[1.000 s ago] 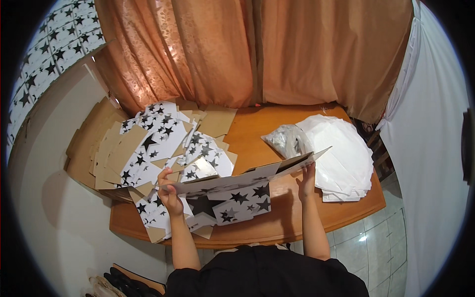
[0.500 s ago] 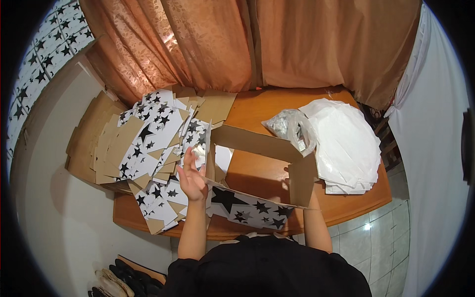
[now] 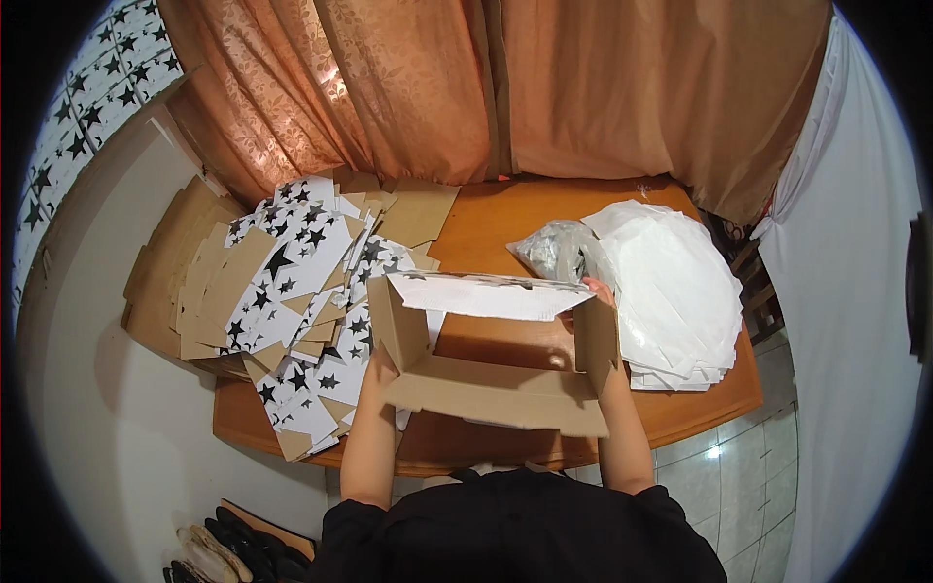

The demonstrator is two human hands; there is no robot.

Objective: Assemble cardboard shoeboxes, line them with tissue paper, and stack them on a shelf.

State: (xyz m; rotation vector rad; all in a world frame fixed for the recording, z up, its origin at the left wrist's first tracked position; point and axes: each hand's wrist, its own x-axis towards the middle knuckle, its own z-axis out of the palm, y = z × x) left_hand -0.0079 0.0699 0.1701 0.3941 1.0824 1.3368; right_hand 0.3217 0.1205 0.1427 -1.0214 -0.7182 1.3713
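An open cardboard box frame [image 3: 496,392], brown inside, hangs over the near part of the table, and the table top shows through its middle. Its far wall has a white flap [image 3: 476,297] with dark stars along the top edge. At the far right corner, the fingertips of my right hand [image 3: 600,290] curl over the cardboard; the rest of that hand is behind the right wall. My left hand [image 3: 383,366] is against the outside of the left wall, its fingers hidden by the cardboard.
Star-printed and brown cardboard pieces [image 3: 292,257] pile up on the left of the wooden table [image 3: 476,219]. A clear plastic bag [image 3: 552,248] with greyish contents lies at the back, beside a stack of white sheets [image 3: 675,296]. Orange curtains [image 3: 418,87] hang behind.
The box has been turned, so its star-printed side went from the near edge to the far one. My left hand, open and free of it before, has moved behind its left wall.
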